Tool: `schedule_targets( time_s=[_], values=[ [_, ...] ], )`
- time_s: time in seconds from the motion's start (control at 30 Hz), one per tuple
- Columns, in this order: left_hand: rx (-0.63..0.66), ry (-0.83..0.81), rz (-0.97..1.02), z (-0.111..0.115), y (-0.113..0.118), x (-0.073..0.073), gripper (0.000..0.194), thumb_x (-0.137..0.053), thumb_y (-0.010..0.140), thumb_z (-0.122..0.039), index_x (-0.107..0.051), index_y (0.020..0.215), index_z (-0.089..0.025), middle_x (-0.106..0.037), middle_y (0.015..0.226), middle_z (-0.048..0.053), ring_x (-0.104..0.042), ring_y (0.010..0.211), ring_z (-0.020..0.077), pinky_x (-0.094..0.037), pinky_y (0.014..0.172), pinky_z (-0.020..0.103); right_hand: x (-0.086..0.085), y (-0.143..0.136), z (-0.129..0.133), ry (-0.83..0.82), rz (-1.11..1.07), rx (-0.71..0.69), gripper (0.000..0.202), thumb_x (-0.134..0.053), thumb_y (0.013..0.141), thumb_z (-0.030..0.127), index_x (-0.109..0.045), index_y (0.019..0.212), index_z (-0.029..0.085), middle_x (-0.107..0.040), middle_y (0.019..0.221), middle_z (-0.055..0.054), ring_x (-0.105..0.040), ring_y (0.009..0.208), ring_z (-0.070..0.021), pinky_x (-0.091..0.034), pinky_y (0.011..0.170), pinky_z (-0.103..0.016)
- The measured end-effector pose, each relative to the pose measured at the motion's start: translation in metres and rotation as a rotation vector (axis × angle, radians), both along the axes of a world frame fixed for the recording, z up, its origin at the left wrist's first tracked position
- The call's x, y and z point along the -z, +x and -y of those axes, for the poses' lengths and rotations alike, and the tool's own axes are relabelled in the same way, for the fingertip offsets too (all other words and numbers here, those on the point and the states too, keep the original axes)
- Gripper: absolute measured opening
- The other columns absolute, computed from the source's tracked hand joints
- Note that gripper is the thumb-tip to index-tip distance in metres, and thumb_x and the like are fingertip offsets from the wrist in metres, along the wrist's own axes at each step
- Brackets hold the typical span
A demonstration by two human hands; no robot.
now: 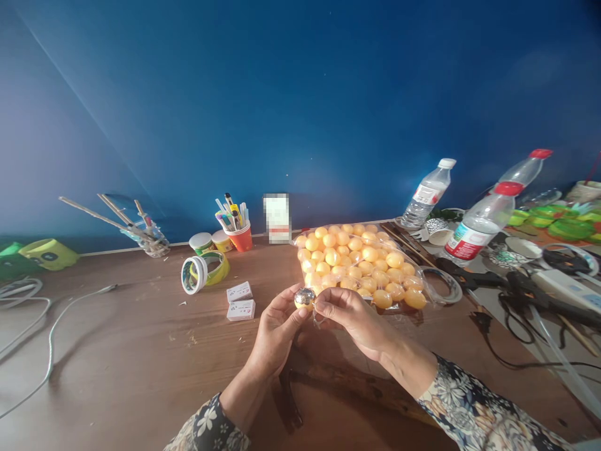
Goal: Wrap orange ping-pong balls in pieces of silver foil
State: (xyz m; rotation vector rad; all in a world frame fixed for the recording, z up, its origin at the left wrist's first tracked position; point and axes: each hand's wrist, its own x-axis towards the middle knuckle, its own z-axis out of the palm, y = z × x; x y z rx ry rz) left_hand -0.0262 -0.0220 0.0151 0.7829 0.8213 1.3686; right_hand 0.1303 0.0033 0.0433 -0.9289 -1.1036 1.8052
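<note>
Between the thumb and fingers of my left hand (277, 326) is a small ball (305, 297), shiny silver on top and orange below. My right hand (350, 316) is closed in a pinch against the ball's right side. A thin, clear or shiny bit shows under its fingertips, too small to name. Just beyond both hands lies a clear plastic bag of orange balls (354, 260), packed in rows. Two small printed boxes (240, 310) rest on the brown table (154, 357) to the left of my left hand.
Tape rolls (194, 275), small tubs (201, 242) and an orange cup of pens (240, 237) stand toward the blue wall. Plastic bottles (483, 225), a glue gun (474, 275) and a power strip (570, 288) crowd the right. A white cable (51, 344) runs along the left.
</note>
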Motion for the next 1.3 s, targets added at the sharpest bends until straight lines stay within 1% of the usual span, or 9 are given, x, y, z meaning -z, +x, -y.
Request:
schedule_targets(
  time_s=[0.2, 0.47, 0.57, 0.7, 0.8, 0.93, 1.03, 1.3],
  values=[
    [-0.006, -0.009, 0.013, 0.0003, 0.0006, -0.0012, 0.038, -0.076, 0.073, -0.020, -0.066, 0.109, -0.020, -0.073, 0.104, 0.006, -0.068, 0.093, 0.0179, -0.050, 0.087, 0.029, -0.0003, -0.0007, 0.0009, 0.000, -0.002, -0.005, 0.034, -0.081, 0.064, 0.046, -0.064, 0.069, 0.017, -0.061, 0.071, 0.002, -0.053, 0.072, -0.0128, -0.046, 0.065, -0.025],
    [0.003, 0.000, -0.003, 0.0007, 0.0001, -0.0020, 0.038, -0.076, 0.074, -0.019, -0.065, 0.110, -0.019, -0.074, 0.101, 0.006, -0.068, 0.090, 0.0180, -0.052, 0.083, 0.029, 0.0007, 0.0013, -0.0008, 0.005, 0.004, -0.025, 0.031, -0.080, 0.066, 0.043, -0.064, 0.069, 0.017, -0.058, 0.069, 0.003, -0.052, 0.071, -0.0120, -0.045, 0.065, -0.024],
    [0.004, -0.005, -0.006, 0.0010, 0.0004, -0.0015, 0.039, -0.076, 0.073, -0.019, -0.065, 0.111, -0.019, -0.074, 0.102, 0.006, -0.068, 0.090, 0.0184, -0.051, 0.083, 0.029, -0.0007, 0.0007, -0.0012, -0.003, -0.009, -0.019, 0.031, -0.082, 0.065, 0.042, -0.063, 0.068, 0.017, -0.057, 0.068, 0.003, -0.051, 0.070, -0.0119, -0.044, 0.064, -0.024],
    [-0.011, -0.017, -0.016, 0.0018, 0.0015, -0.0015, 0.038, -0.077, 0.071, -0.020, -0.067, 0.108, -0.019, -0.074, 0.103, 0.006, -0.068, 0.092, 0.0196, -0.052, 0.083, 0.030, -0.0041, 0.0002, -0.0006, -0.032, -0.019, 0.004, 0.034, -0.085, 0.059, 0.042, -0.062, 0.065, 0.018, -0.057, 0.070, 0.003, -0.051, 0.070, -0.0120, -0.043, 0.062, -0.023],
    [-0.026, -0.031, -0.018, 0.0019, 0.0020, -0.0015, 0.037, -0.078, 0.071, -0.021, -0.068, 0.107, -0.020, -0.074, 0.102, 0.006, -0.068, 0.091, 0.0191, -0.052, 0.082, 0.029, -0.0043, 0.0009, -0.0003, -0.039, -0.022, -0.003, 0.034, -0.084, 0.060, 0.042, -0.062, 0.066, 0.018, -0.056, 0.069, 0.003, -0.050, 0.070, -0.0118, -0.043, 0.062, -0.023],
    [-0.028, -0.035, -0.014, 0.0016, 0.0020, -0.0013, 0.039, -0.078, 0.070, -0.023, -0.068, 0.108, -0.020, -0.074, 0.100, 0.006, -0.068, 0.087, 0.0190, -0.053, 0.078, 0.030, -0.0022, 0.0020, -0.0011, -0.028, -0.038, -0.029, 0.032, -0.083, 0.062, 0.042, -0.063, 0.067, 0.018, -0.057, 0.071, 0.003, -0.051, 0.071, -0.0123, -0.045, 0.064, -0.024],
    [-0.021, -0.043, -0.003, 0.0017, 0.0021, -0.0015, 0.039, -0.078, 0.071, -0.023, -0.067, 0.109, -0.021, -0.074, 0.099, 0.005, -0.068, 0.082, 0.0173, -0.054, 0.073, 0.028, -0.0022, 0.0022, -0.0014, -0.028, -0.034, -0.044, 0.032, -0.083, 0.062, 0.042, -0.063, 0.066, 0.018, -0.057, 0.070, 0.003, -0.052, 0.071, -0.0124, -0.045, 0.065, -0.025],
    [-0.011, -0.049, 0.017, 0.0023, 0.0024, -0.0039, 0.039, -0.078, 0.071, -0.022, -0.067, 0.109, -0.020, -0.074, 0.097, 0.006, -0.069, 0.081, 0.0166, -0.054, 0.065, 0.024, -0.0006, 0.0023, -0.0011, -0.035, -0.060, -0.037, 0.032, -0.083, 0.062, 0.042, -0.064, 0.067, 0.017, -0.059, 0.070, 0.002, -0.053, 0.070, -0.0121, -0.045, 0.065, -0.025]
  ],
)
